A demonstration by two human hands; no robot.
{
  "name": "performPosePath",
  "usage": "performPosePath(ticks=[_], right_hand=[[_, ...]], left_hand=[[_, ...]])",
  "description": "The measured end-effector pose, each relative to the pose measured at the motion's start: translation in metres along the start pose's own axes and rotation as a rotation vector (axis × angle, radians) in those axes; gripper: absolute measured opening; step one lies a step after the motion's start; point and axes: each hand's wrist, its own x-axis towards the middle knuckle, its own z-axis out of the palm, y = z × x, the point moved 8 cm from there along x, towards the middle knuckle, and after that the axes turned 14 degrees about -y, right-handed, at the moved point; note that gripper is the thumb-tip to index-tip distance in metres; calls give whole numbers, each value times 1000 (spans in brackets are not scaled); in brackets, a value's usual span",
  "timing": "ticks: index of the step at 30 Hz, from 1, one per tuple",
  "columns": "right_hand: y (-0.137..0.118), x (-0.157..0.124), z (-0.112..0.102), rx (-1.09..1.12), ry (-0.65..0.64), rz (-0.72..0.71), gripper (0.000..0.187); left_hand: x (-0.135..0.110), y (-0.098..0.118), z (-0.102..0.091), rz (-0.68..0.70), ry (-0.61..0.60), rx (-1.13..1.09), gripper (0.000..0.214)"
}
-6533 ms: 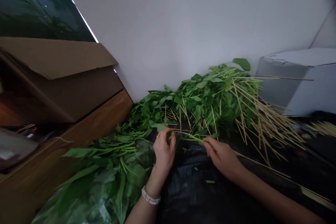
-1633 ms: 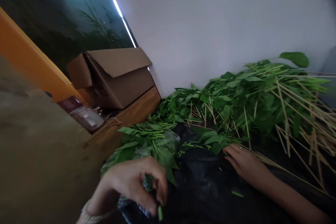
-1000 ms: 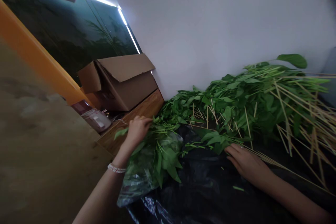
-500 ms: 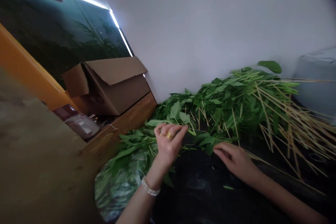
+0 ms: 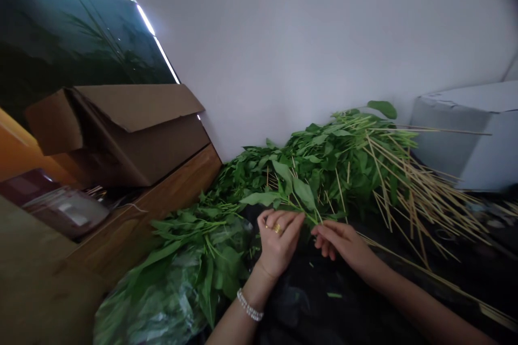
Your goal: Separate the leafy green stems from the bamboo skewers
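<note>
My left hand (image 5: 278, 241), with a gold ring and a bead bracelet, has its fingers curled round the base of a leafy green sprig (image 5: 288, 187). My right hand (image 5: 339, 241) pinches the same sprig's stem just to the right. The sprig's leaves stand up above both hands. Behind it lies a big heap of leafy greens (image 5: 324, 164) against the white wall. A second pile of picked greens (image 5: 190, 248) lies to the left, partly on a clear plastic bag (image 5: 154, 307).
Pale bare stalks (image 5: 416, 194) fan out to the right over black plastic sheeting (image 5: 307, 302). An open cardboard box (image 5: 129, 129) sits on a wooden ledge (image 5: 162, 199) at left. A white box (image 5: 469, 129) stands at the far right.
My left hand came back from the left pile and took hold of a new sprig beside my right hand. The camera swung right and down.
</note>
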Motion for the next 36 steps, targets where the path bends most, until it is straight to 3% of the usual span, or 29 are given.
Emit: performPosePath(ticks=[4, 8, 18, 24, 32, 36], right_hand=[[1, -1, -11, -50, 65, 10, 40], [3, -3, -13, -93, 76, 37, 36], [4, -7, -4, -353, 42, 68, 29], [-5, -9, -2, -547, 57, 21, 33], [-8, -10, -5, -473, 60, 34, 32], [-12, -11, -5, -457, 68, 35, 32]], left_hand=[[-10, -27, -14, -169, 153, -4, 24], [-14, -33, -15, -176, 157, 12, 21], [-8, -28, 1, -152, -25, 72, 24], [-4, -27, 7, -159, -110, 33, 13], [-2, -29, 23, -122, -254, 11, 20], [-2, -26, 23, -128, -267, -10, 15]])
